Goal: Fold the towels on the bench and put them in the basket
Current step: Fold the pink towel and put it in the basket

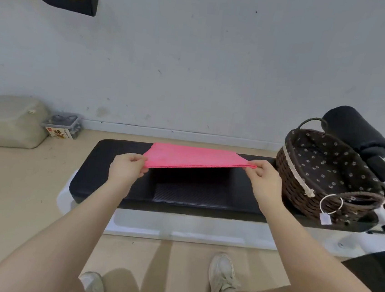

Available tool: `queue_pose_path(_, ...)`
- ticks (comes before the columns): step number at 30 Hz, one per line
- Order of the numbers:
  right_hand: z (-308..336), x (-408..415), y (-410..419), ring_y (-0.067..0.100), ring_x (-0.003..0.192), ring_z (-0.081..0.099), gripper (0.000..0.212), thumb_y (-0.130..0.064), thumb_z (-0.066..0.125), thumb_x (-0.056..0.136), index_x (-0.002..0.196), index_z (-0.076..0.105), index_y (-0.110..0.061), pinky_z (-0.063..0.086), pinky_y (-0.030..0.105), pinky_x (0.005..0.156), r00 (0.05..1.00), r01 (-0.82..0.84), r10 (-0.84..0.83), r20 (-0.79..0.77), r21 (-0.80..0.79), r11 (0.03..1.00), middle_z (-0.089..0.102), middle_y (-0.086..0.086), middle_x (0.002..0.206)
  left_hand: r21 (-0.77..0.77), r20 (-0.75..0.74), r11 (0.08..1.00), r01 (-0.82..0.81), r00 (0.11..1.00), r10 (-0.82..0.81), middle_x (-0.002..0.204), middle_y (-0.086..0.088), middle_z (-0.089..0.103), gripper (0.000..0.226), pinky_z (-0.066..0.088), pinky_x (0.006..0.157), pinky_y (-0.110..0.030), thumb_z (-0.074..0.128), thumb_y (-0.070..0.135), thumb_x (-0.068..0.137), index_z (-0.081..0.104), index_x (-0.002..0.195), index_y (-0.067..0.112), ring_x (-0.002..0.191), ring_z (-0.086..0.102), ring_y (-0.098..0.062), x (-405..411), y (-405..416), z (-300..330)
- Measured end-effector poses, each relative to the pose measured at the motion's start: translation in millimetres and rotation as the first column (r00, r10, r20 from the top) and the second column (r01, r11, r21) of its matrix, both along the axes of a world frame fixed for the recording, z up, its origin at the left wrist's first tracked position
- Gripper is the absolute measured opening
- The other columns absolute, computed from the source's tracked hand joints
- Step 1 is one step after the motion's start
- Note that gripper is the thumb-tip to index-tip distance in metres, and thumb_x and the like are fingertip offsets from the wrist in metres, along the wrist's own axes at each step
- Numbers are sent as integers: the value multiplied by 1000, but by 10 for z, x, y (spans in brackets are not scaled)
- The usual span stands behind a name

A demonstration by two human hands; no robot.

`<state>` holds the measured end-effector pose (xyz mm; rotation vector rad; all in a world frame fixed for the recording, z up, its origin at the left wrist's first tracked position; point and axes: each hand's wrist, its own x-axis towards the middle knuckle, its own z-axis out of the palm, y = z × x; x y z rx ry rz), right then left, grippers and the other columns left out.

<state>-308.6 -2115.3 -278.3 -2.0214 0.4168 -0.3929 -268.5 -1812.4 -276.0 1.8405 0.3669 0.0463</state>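
- pink towel (192, 157): folded, near edge lifted above the black tabletop (102, 184), far edge resting on it.
- left hand (126, 168), right hand (263, 177): each grip pinches a near corner.
- wicker basket (300, 193): on the tabletop's right end, just beside the towel.

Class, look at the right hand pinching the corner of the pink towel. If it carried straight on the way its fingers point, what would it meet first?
The right hand points left along the pink towel, so it would probably meet the left hand at the other corner.
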Motion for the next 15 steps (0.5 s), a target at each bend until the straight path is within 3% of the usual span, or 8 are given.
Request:
queue_pose_path(3, -155, -165, -21, 15, 87, 63, 9, -20, 60, 90, 97, 64, -18, 46, 30, 71, 999, 24, -27, -28, -89, 996, 71, -3, 89, 216, -8, 971, 99, 995, -100, 100, -4, 68, 34, 51, 89, -34, 63, 14, 83, 65, 117, 12, 91, 64, -19, -206, 28, -52)
queue_pose_path(7, -207, -324, -65, 17, 81, 58, 11, -19, 55, 92, 97, 63, -14, 42, 30, 66, 998, -18, 1, -62, -275, 961, 69, 2, 91, 640, -40, 738, 213, 969, -245, 103, -9, 69, 32, 47, 76, -29, 54, 7, 86, 65, 115, 11, 90, 62, -25, -407, 31, -101)
queue_pose_path(10, -291, -460, -83, 20, 96, 54, 7, -11, 54, 90, 93, 60, -7, 37, 26, 80, 996, -86, 79, -35, -396, 914, 60, 8, 109, 651, -18, 731, 207, 966, -257, 84, -6, 66, 17, 44, 60, -26, 56, 14, 89, 68, 99, 10, 76, 59, -19, -535, 26, -143)
queue_pose_path(12, -343, -594, -88, 20, 101, 52, 5, -4, 54, 86, 83, 58, -6, 33, 22, 82, 991, -130, 133, -17, -376, 918, 59, 8, 114, 612, -24, 755, 234, 960, -278, 84, -4, 61, 14, 39, 56, -24, 57, 13, 87, 68, 93, 9, 72, 54, -15, -611, 27, -168)
queue_pose_path(15, -402, -792, -129, 22, 73, 50, 9, -4, 51, 81, 72, 49, -5, 33, 28, 64, 984, -179, 176, -35, -179, 967, 67, 6, 91, 566, 17, 775, 281, 936, -352, 96, -2, 58, 6, 39, 69, -25, 62, 8, 80, 66, 76, 5, 85, 53, -16, -725, 65, -189)
